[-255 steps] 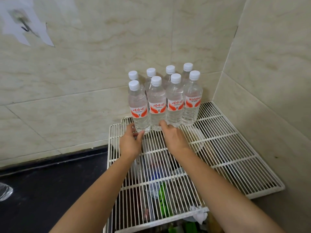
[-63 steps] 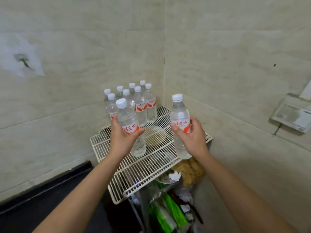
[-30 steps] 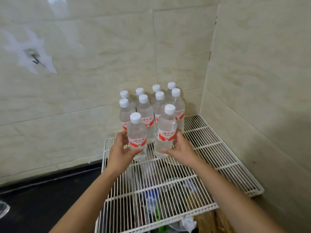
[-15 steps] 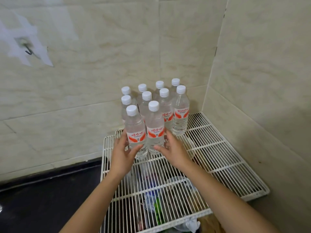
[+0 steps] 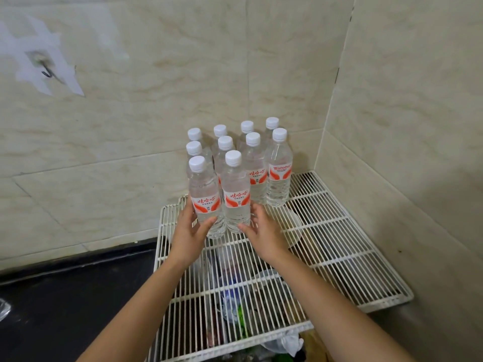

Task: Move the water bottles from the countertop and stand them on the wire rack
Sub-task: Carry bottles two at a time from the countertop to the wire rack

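Several clear water bottles with white caps and red-and-white labels stand upright in a tight group at the back left of the white wire rack. The front left bottle stands on the rack with my left hand wrapped round its lower part, thumb on the front. My right hand holds the base of the front right bottle, thumb in front and fingers on its right side. Both bottles stand against the row behind, which ends in a bottle at the right.
The rack sits in a corner of tiled walls. A black countertop lies to its left. Bags and clutter show through the wires below, along with a round pale dish. A hook hangs on the left wall.
My hands brought two more bottles to the rack and set them down in front of the group. In the last half second both hands slid lower on the bottles.
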